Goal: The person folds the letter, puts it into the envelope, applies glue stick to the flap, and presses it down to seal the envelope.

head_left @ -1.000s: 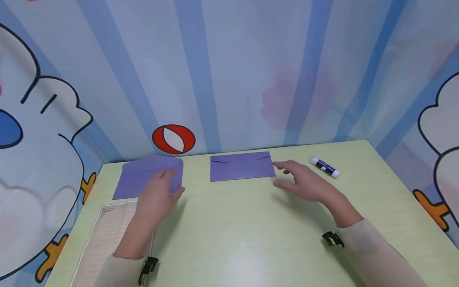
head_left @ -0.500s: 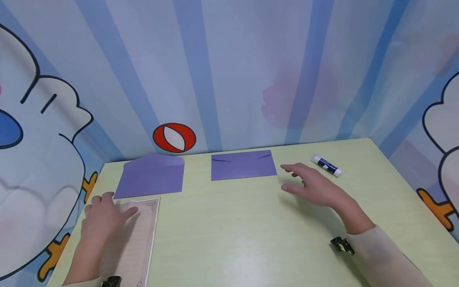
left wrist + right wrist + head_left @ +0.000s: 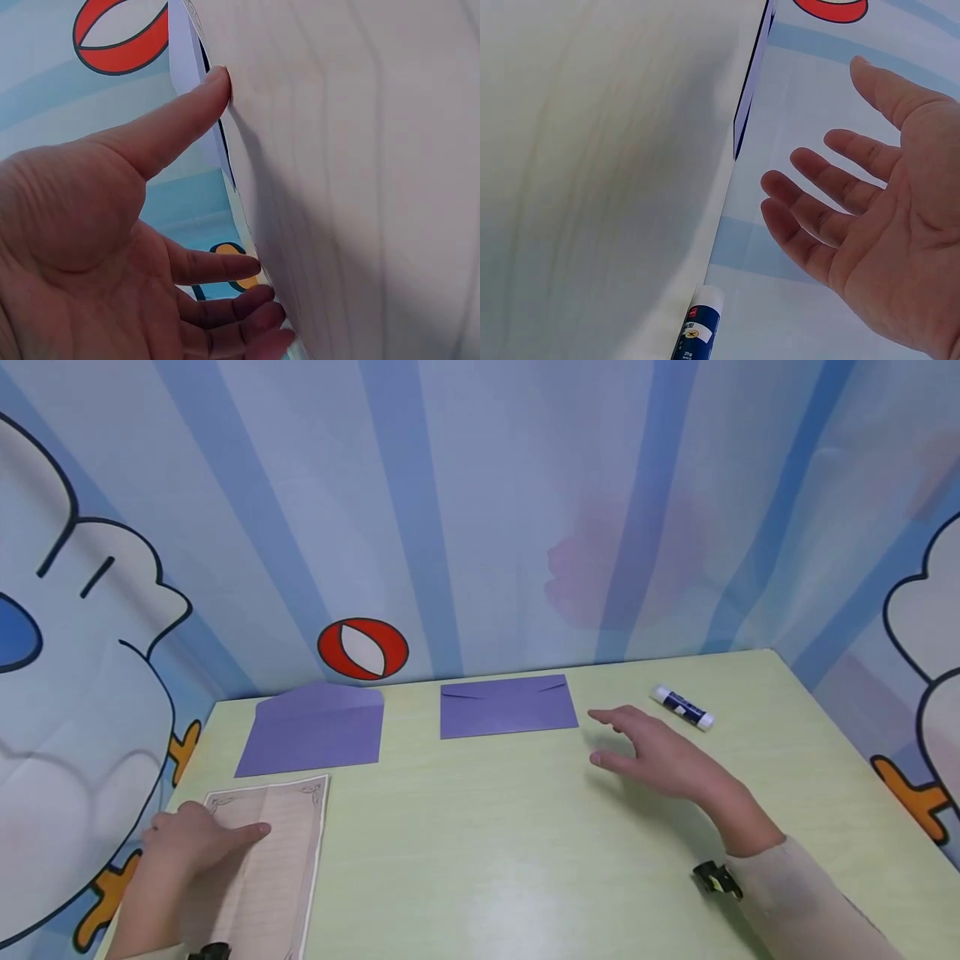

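Note:
My left hand (image 3: 187, 843) is over the left edge of a sheet of lined letter paper (image 3: 288, 852) with a decorated border. In the left wrist view its thumb (image 3: 184, 112) and fingertips come right to the sheet's surface, fingers spread and not closed round it. My right hand (image 3: 667, 756) hovers above the table with relaxed fingers and nothing in them. It is nearest a closed purple envelope (image 3: 508, 708), which lies to its left, and a glue stick (image 3: 682, 707), just behind it. Another purple envelope (image 3: 311, 735), flap raised open, lies beyond the letter paper.
The pale wooden table (image 3: 480, 852) meets a blue striped cloth backdrop (image 3: 495, 527) at its far edge. Cartoon figures and a red and white ball (image 3: 363, 648) are printed on that backdrop.
My left hand has moved from over the open envelope down and left onto the letter paper. The right hand has drawn slightly back to the right from the closed envelope.

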Action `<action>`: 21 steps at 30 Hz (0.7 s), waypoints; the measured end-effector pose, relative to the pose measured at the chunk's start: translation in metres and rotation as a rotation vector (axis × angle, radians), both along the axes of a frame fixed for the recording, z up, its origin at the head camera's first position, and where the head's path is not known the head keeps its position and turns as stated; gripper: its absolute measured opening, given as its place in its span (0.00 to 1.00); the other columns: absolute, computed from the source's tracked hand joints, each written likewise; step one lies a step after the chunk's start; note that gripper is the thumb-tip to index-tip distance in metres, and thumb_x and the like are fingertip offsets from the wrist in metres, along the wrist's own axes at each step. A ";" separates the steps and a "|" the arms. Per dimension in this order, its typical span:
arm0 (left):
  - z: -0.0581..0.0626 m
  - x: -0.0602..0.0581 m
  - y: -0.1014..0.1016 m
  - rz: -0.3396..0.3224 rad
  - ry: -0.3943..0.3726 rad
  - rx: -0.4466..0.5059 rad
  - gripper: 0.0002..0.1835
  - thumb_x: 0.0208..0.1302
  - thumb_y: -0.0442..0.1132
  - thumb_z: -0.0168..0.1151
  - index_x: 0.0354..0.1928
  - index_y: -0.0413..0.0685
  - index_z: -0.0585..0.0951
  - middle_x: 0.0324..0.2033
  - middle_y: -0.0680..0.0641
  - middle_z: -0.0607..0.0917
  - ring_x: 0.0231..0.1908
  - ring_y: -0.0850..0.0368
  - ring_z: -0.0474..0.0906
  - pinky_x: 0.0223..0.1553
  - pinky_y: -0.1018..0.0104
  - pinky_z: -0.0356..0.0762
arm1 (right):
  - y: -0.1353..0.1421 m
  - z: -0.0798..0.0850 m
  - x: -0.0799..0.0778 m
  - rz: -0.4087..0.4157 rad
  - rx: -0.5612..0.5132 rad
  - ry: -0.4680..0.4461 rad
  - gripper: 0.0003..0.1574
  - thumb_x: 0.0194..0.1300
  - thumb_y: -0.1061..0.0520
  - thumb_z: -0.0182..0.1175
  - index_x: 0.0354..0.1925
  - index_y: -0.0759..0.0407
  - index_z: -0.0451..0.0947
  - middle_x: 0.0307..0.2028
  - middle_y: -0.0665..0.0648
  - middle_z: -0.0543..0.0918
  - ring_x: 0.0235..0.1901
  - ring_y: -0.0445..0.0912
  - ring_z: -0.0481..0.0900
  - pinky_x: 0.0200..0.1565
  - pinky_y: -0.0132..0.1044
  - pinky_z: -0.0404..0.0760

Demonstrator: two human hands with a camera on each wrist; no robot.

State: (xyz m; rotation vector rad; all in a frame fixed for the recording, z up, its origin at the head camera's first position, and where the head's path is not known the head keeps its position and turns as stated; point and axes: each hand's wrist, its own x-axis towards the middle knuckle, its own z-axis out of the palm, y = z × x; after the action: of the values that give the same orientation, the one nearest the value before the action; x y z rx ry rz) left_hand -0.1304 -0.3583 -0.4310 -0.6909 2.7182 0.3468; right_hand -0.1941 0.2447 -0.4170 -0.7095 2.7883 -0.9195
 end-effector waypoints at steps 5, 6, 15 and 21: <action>0.002 0.000 0.000 0.020 -0.038 0.090 0.67 0.53 0.71 0.76 0.62 0.09 0.60 0.49 0.15 0.72 0.47 0.26 0.72 0.52 0.36 0.78 | 0.000 -0.001 0.001 0.012 0.005 0.009 0.43 0.77 0.43 0.65 0.78 0.61 0.66 0.71 0.64 0.74 0.66 0.63 0.75 0.63 0.61 0.77; 0.002 -0.001 0.000 0.028 -0.040 0.095 0.67 0.53 0.70 0.77 0.62 0.10 0.60 0.49 0.15 0.71 0.48 0.25 0.72 0.52 0.35 0.77 | 0.001 -0.001 0.001 0.014 0.007 0.011 0.43 0.77 0.43 0.65 0.78 0.61 0.66 0.71 0.64 0.74 0.66 0.63 0.75 0.63 0.61 0.77; 0.001 -0.006 0.001 0.122 -0.026 0.063 0.68 0.47 0.68 0.81 0.63 0.12 0.61 0.50 0.15 0.65 0.53 0.21 0.63 0.54 0.32 0.74 | -0.002 -0.003 0.000 0.022 0.009 0.016 0.43 0.76 0.43 0.66 0.78 0.62 0.67 0.71 0.64 0.74 0.67 0.63 0.76 0.64 0.60 0.76; 0.006 -0.006 0.002 0.055 -0.031 0.164 0.62 0.55 0.63 0.80 0.63 0.11 0.60 0.51 0.18 0.73 0.49 0.29 0.73 0.54 0.37 0.77 | -0.003 -0.003 0.000 0.021 0.018 0.017 0.43 0.76 0.43 0.66 0.78 0.61 0.67 0.71 0.64 0.74 0.67 0.63 0.76 0.64 0.60 0.76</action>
State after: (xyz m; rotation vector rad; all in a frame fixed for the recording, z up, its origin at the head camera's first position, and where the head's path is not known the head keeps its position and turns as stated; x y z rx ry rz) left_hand -0.1359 -0.3565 -0.4249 -0.7190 2.6091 0.5603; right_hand -0.1937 0.2417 -0.4201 -0.7467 2.7947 -0.8872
